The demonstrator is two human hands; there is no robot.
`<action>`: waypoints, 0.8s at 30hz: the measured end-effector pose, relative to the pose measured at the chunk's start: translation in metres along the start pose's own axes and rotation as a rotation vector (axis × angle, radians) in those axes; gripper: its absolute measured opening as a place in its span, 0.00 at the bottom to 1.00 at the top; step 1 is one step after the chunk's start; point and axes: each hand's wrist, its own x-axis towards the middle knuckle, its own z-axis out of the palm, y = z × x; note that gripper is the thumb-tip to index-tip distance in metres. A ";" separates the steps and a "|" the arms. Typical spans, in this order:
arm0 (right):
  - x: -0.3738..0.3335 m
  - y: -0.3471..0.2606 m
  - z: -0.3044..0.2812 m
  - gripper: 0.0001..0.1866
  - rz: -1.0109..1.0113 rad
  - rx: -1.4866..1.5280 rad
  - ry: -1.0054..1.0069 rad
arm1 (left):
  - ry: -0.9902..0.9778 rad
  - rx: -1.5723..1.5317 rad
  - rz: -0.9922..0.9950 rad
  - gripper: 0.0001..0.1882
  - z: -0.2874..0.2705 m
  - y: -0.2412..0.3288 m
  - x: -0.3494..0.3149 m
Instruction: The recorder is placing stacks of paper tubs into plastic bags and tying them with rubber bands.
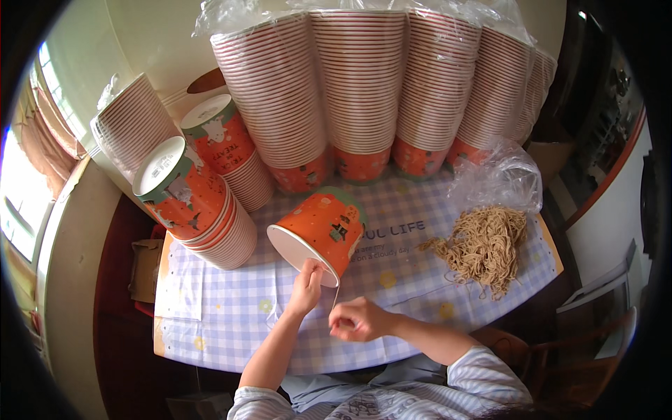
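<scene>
An orange paper bucket (pixel 322 227) with a green base band lies tilted on its side over the table, its white opening facing me. My left hand (pixel 308 285) pinches at the lower edge of that opening, fingertips at the inner wall. From the rim a thin cord (pixel 336 295) runs down, taut, to my right hand (pixel 358 320). The fingers of that hand are curled closed around the cord's lower end, slightly blurred. To the right lies a tangled heap of tan cords (pixel 486 248), apart from both hands.
Tall plastic-wrapped bucket stacks (pixel 357 84) line the back. At left stand two upside-down bucket stacks (pixel 189 199) and, behind them, a wrapped stack (pixel 133 122). A crumpled clear bag (pixel 500 175) sits beyond the cords. A checked cloth (pixel 238 329) covers the table; a wooden chair (pixel 581 350) stands at right.
</scene>
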 end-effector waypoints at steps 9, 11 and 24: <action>0.006 0.018 -0.007 0.12 0.175 -0.333 0.461 | 0.072 -0.430 -0.159 0.06 -0.004 -0.006 0.003; 0.003 0.024 -0.020 0.15 0.286 -0.425 0.420 | 0.023 -0.495 -0.132 0.05 -0.006 -0.005 0.002; 0.004 0.046 -0.020 0.12 0.217 -0.566 0.536 | -0.300 -0.541 -0.012 0.03 -0.002 0.017 -0.010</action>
